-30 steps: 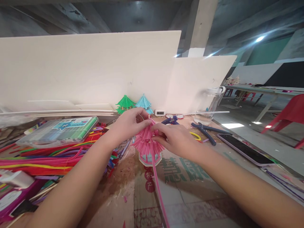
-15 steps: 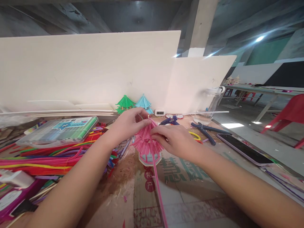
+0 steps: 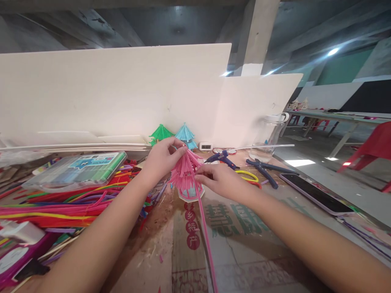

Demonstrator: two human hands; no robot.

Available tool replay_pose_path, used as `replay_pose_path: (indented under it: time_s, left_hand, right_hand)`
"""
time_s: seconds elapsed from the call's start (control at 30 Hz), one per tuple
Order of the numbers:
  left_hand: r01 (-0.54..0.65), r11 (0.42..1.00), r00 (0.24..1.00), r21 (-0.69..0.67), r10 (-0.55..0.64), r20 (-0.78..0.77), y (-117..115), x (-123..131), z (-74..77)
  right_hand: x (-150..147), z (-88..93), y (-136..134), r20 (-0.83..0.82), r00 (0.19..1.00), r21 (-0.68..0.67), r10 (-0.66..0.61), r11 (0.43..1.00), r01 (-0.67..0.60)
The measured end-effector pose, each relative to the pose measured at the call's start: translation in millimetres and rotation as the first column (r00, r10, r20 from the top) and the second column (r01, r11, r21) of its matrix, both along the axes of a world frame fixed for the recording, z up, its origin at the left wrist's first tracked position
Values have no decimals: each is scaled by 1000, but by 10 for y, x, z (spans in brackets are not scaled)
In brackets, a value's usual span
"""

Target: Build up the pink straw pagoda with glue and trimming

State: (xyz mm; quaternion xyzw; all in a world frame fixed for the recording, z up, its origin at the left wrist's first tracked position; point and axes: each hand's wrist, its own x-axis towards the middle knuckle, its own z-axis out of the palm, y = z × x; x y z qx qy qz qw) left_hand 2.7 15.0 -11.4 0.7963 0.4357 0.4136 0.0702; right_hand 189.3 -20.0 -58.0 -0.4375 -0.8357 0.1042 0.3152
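A small pink pipe-cleaner pavilion [image 3: 187, 179] stands on the cardboard-covered table [image 3: 244, 244], its roof made of pink strands over a pale blue base. My left hand [image 3: 163, 156] is closed on the roof's top, fingers pinched at the peak. My right hand [image 3: 218, 179] pinches a long pink pipe cleaner [image 3: 205, 232] against the roof's right side; the strand trails down toward me.
A heap of coloured pipe cleaners [image 3: 61, 203] and a clear plastic case [image 3: 77, 169] lie left. Green [image 3: 161, 133] and blue [image 3: 185, 133] finished pavilions stand by the white board. A glue gun [image 3: 221, 158], pliers [image 3: 264, 169], a jar [image 3: 267, 136] and a phone [image 3: 316, 193] lie right.
The view shifted slightly. My right hand slid down from the roof's peak to its lower right side along the pink strand. My left hand stays pinched at the top.
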Motion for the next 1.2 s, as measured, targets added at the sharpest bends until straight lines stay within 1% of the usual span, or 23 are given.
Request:
replay_pose_path:
  time_s: [0.13, 0.23, 0.3, 0.37, 0.43, 0.57, 0.7, 0.87, 1.0, 1.2]
  left_hand:
    - [-11, 1000, 1000, 4, 11, -23, 8, 6, -14]
    - [-7, 1000, 999, 0, 7, -42, -16, 15, -11]
    - [12, 1000, 999, 2, -11, -41, -29, 20, -13]
    - [29, 1000, 999, 5, -28, -38, -35, 22, -18]
    - [34, 999, 999, 4, -33, -39, -38, 22, -19]
    - [32, 999, 999, -2, -32, -42, -49, 22, -9]
    - [43, 999, 998, -10, -44, -43, -69, 30, 4]
    - [49, 999, 997, -6, -49, -55, -85, 38, 15]
    - [49, 999, 997, -16, -49, -51, -86, 36, 13]
    - [58, 998, 997, -19, -59, -52, -84, 38, 11]
  right_hand:
    - [-49, -78, 68, -161, 987, -96, 9, 995, -24]
    - [-78, -74, 68, -250, 968, -118, 8, 992, -39]
    - [-96, -56, 52, -334, 943, -190, 7, 979, -75]
    - [-109, -39, 37, -424, 906, -304, -4, 943, -138]
    - [-116, -33, 33, -496, 868, -406, -23, 890, -208]
    - [-117, -62, 61, -593, 803, -500, -58, 808, -312]
    - [-117, -93, 87, -665, 741, -533, -96, 755, -381]
    - [-132, -99, 82, -715, 689, -534, -119, 729, -428]
    - [-147, -105, 77, -730, 670, -532, -134, 726, -435]
    - [-170, -120, 62, -740, 657, -513, -144, 752, -413]
